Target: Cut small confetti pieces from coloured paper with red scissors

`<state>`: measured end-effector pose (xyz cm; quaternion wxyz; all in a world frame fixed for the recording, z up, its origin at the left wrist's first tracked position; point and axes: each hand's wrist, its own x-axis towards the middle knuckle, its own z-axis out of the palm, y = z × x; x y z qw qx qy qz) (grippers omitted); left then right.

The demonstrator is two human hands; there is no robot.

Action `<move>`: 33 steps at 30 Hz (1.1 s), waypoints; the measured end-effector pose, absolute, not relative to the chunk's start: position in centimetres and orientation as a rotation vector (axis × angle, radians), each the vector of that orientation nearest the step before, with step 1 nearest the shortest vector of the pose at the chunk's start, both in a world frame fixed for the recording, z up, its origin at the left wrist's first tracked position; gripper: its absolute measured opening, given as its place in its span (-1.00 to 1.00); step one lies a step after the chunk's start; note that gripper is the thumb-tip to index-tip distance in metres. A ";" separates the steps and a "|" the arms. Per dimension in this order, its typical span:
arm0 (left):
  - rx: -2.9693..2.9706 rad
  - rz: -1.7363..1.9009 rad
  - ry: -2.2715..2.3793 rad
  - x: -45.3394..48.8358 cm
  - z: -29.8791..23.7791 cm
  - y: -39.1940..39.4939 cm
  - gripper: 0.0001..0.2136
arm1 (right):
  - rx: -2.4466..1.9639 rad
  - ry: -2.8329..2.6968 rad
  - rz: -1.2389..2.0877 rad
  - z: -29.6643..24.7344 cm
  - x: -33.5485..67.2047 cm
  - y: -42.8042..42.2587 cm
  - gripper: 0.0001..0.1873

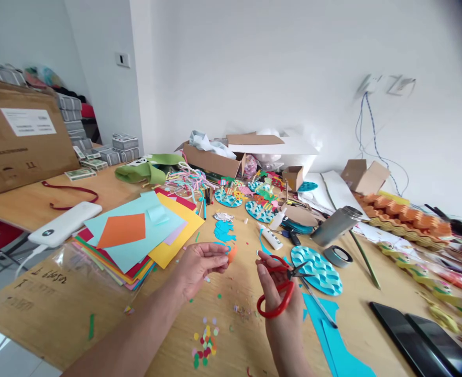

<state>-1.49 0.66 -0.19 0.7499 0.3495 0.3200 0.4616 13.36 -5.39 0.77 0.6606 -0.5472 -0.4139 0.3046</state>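
Observation:
My left hand [204, 264] pinches a small orange paper piece [232, 253] between thumb and fingertips, above the middle of the table. In my right hand [280, 298] are red-handled scissors [275, 306], their blades pointing right and slightly apart. Just behind my left hand lie blue paper cut-outs [223, 230]. Beyond the scissors is a blue wavy-patterned oval [317, 269]. A blue paper scrap [335, 335] and a pen [319, 303] lie to the right of my right hand. Colored paper dots [206, 343] are scattered on the table between my forearms.
At left, a stack of colored paper [117, 251] sits by a white power bank [66, 224]. Glue bottles [271, 237], a tape roll [338, 256] and a metal flask [336, 225] stand or lie to the right. Two dark phones [404, 335] lie at the right front.

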 end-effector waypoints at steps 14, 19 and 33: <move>1.026 0.888 0.741 0.3 -0.6 -0.9 -0.60 | -1.231 -1.130 0.762 0.6 12.1 -5.6 -0.82; 1.299 0.914 0.802 -0.3 -0.4 -0.6 -0.73 | -1.352 -1.382 0.691 0.0 12.4 -5.6 -0.88; 0.977 0.904 0.777 -0.4 -0.1 -0.3 -0.83 | -1.372 -1.334 0.718 0.0 12.5 -5.4 -0.85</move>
